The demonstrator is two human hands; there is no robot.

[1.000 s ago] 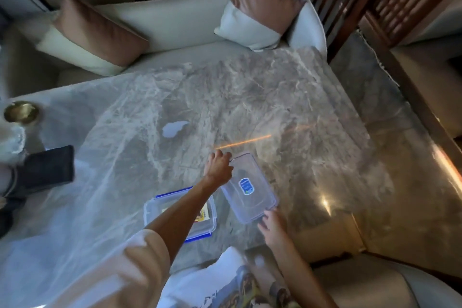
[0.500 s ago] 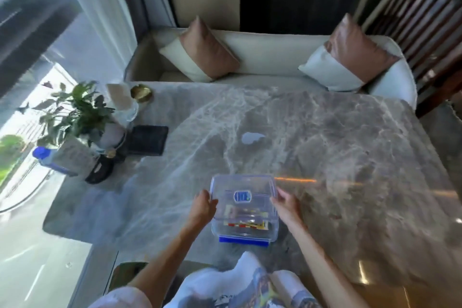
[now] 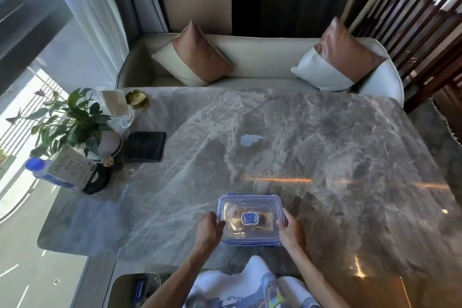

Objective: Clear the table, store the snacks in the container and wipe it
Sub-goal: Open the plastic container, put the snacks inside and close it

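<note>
arms: bare, no sleeves seen | hands (image 3: 209, 229): bare | shirt (image 3: 225, 287): white, colourful printed graphic

Both hands, left (image 3: 208, 230) and right (image 3: 291, 231), grip lidded container (image 3: 250, 219) on marble table (image 3: 325, 157).

Glossy veined marble table (image 3: 325, 137), clear plastic container (image 3: 250, 220) (blue-rimmed lid), matt dark cloth (image 3: 146, 145), shiny brass dish (image 3: 137, 99).
</note>
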